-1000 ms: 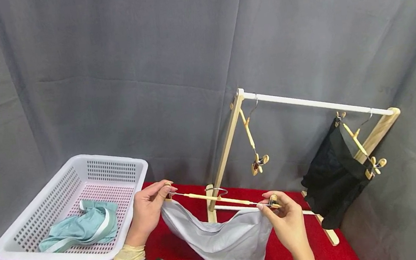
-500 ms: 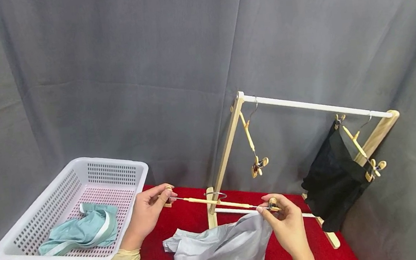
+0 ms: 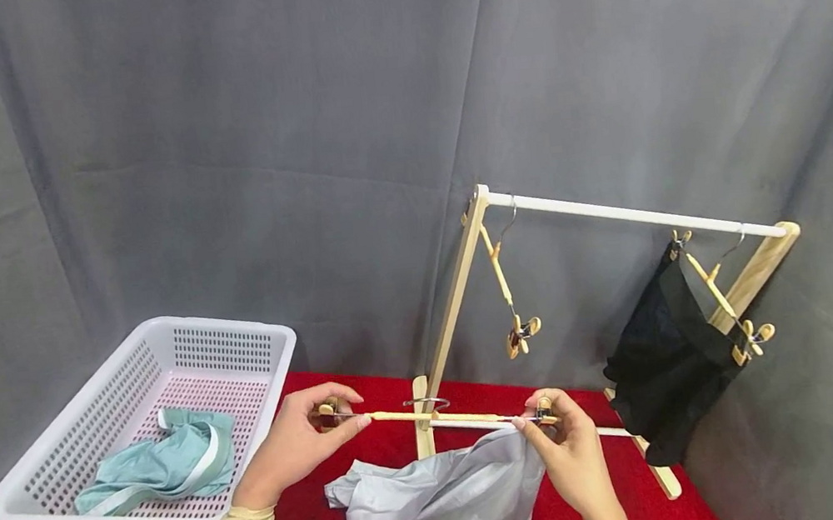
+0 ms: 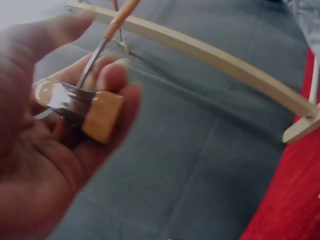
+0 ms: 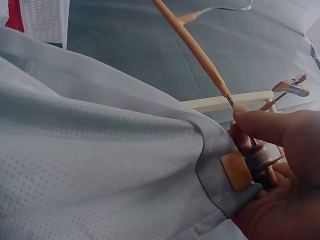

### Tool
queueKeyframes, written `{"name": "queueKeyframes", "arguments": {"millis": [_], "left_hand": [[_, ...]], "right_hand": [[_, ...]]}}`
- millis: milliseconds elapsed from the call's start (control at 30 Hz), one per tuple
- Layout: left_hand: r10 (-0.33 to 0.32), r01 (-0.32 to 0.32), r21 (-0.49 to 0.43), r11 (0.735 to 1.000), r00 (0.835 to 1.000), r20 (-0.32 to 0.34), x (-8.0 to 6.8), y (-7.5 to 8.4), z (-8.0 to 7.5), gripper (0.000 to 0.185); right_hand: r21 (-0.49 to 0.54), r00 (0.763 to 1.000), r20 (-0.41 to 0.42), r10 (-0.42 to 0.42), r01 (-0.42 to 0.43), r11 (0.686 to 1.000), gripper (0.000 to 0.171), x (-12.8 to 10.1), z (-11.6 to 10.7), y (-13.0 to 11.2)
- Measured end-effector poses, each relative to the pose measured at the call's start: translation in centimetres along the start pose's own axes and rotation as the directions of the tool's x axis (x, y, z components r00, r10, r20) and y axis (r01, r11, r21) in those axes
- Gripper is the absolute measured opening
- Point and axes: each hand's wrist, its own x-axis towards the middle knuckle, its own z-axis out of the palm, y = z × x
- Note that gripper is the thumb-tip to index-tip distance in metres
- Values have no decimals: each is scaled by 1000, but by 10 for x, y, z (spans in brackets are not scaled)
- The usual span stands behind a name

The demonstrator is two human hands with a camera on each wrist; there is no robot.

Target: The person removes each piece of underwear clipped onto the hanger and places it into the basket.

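Note:
A clip hanger [image 3: 401, 416] with a light wooden bar is held level between both hands. My left hand [image 3: 300, 439] holds its left end, fingers curled behind the clip [image 4: 102, 117] and thumb raised away from it in the left wrist view. No cloth is in that clip. With my right hand [image 3: 574, 454] I grip the right end, thumb on the metal rod. There the right clip [image 5: 236, 171] bites the waistband corner of a light grey garment [image 3: 446, 491]. The garment's left part sags onto the red cloth.
At left stands a white perforated basket [image 3: 27, 519] holding a teal garment [image 3: 157, 461] with white trim. A wooden rack [image 3: 454, 306] with a white rail [image 3: 631, 215] stands at right, bearing a bare clip hanger [image 3: 496, 269] and black shorts [image 3: 669, 344] clipped to another.
The garment's left corner has come away from the left clip and dropped onto the red cloth. My left hand has lowered slightly and its thumb has moved off the clip. The right grip stays.

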Motion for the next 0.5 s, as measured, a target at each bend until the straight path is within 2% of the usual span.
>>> {"name": "queueKeyframes", "arguments": {"millis": [100, 167, 367, 500], "left_hand": [[-21, 17, 48, 999, 996, 84, -3, 3, -3, 17], [-19, 10, 75, 997, 994, 109, -4, 5, -5, 13], [18, -25, 100, 995, 997, 74, -6, 7, -9, 8], [67, -73, 114, 991, 996, 53, -5, 7, -8, 10]], "right_hand": [[9, 1000, 11, 3, -3, 1000, 27, -2, 1, 0], [15, 1000, 25, -4, 3, 1000, 27, -2, 2, 0], [-10, 997, 74, -18, 19, 1000, 27, -4, 4, -1], [-50, 998, 64, -23, 26, 998, 29, -4, 2, -2]]}}
